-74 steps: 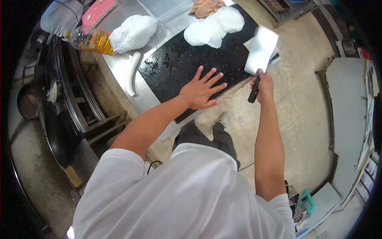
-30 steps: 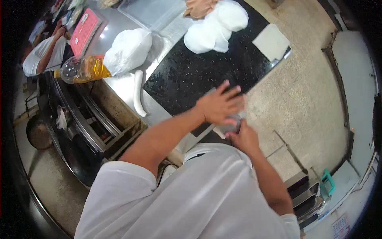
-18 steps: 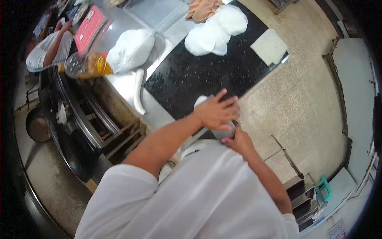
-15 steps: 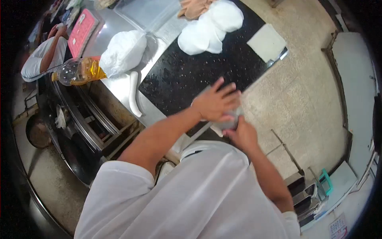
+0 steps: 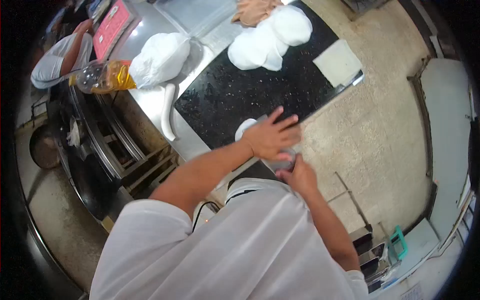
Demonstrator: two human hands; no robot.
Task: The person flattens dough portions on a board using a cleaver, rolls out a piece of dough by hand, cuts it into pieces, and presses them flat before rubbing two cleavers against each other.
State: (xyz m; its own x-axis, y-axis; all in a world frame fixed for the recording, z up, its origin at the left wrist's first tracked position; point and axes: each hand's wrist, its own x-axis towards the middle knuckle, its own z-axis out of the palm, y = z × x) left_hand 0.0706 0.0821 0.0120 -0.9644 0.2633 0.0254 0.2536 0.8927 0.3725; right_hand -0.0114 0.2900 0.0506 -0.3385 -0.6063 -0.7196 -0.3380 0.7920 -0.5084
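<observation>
My left hand (image 5: 274, 137) lies spread and palm down over the cleaver (image 5: 281, 160), near the front edge of the black board (image 5: 215, 105). The fingers of my right hand (image 5: 302, 175) are wrapped round the cleaver's handle end, just right of my left hand. Much of the blade is hidden under my left hand. From beneath it, on the left, shows the edge of a small white round piece (image 5: 243, 128). Overlapping thin white discs (image 5: 257, 49) lie at the board's far side, beside a brown cloth (image 5: 254, 11).
A folded pale cloth (image 5: 338, 64) rests at the board's right corner. To the left are a white dough roll (image 5: 167, 112), a white plastic bag (image 5: 161, 59), an oil bottle (image 5: 106, 76) and a pink box (image 5: 114, 30). Another person (image 5: 65, 54) is at the upper left.
The cleaver, raised at the right in the earliest frame, is now low at the board's front under my left hand. My left hand has moved from the bare board onto it; a small white piece shows there.
</observation>
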